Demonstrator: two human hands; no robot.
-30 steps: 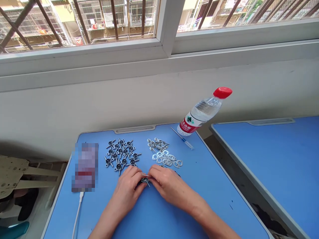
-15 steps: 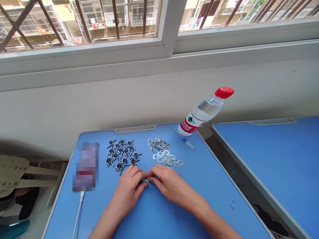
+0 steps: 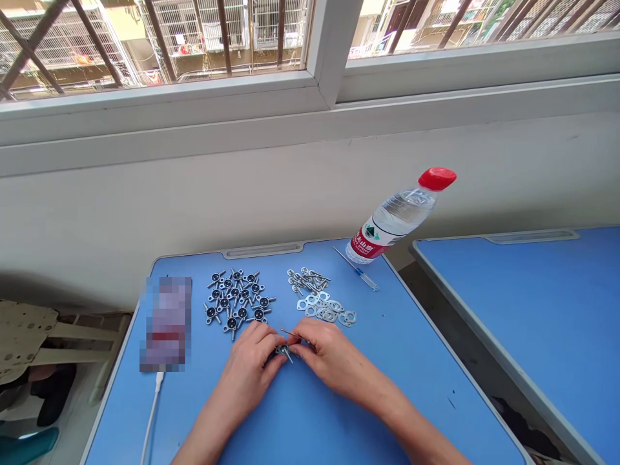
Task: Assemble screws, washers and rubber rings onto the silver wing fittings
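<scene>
My left hand (image 3: 252, 358) is closed, with thumb and fingers pinching a small metal part with a round body and a thin pin (image 3: 283, 351). The pin points down toward the near side. My right hand (image 3: 322, 352) is closed around a thin metal rod (image 3: 291, 334); its tip points left, just above the part. The right thumb and fingertips are close beside the part; whether they touch it I cannot tell. Beyond my left hand lies a pile of similar metal parts with black round centres (image 3: 235, 294).
Flat metal flanges (image 3: 329, 310) and small metal eyelet pins (image 3: 308, 280) lie beyond my right hand. A slim blue-and-clear tool (image 3: 358, 270) rests near a water bottle (image 3: 392, 223). At left is a blurred phone-like slab (image 3: 167, 323) with a white cable (image 3: 154, 407). A second blue table (image 3: 533, 310) stands right.
The thin rod's tip has risen slightly and its angle has shifted, and my right fingers have moved a little. My left hand and the part stay nearly where they were.
</scene>
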